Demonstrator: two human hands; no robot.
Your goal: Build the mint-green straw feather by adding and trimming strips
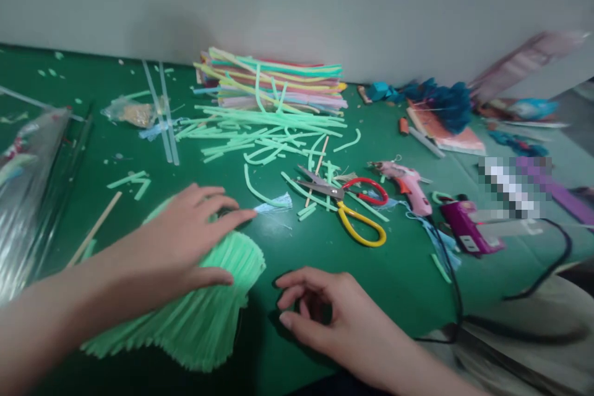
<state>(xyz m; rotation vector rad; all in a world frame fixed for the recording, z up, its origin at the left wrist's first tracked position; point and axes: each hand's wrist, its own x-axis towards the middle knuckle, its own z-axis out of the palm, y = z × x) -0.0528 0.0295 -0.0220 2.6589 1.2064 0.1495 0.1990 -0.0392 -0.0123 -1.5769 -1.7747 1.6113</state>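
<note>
A pleated, fan-like piece of mint-green pipe cleaners (204, 315) lies at the near left of the green table. My left hand (185, 235) rests over its upper part, fingers stretched forward and thumb out to the side. A small dark thing shows between its fingertips; I cannot make out what it is. My right hand (325, 309) is just right of the fan, loosely curled over the tabletop, with a gap between thumb and fingers and nothing seen in it. Beyond it lie scissors (334, 192) with one red and one yellow handle, blades parted.
Loose green pipe cleaners (260, 136) lie before a multicoloured bundle (278, 83) by the wall. A pink glue gun (406, 185) and a purple device (464, 226) with a black cable sit at right. Clear plastic packaging (32, 179) lies left, near glue sticks (162, 117).
</note>
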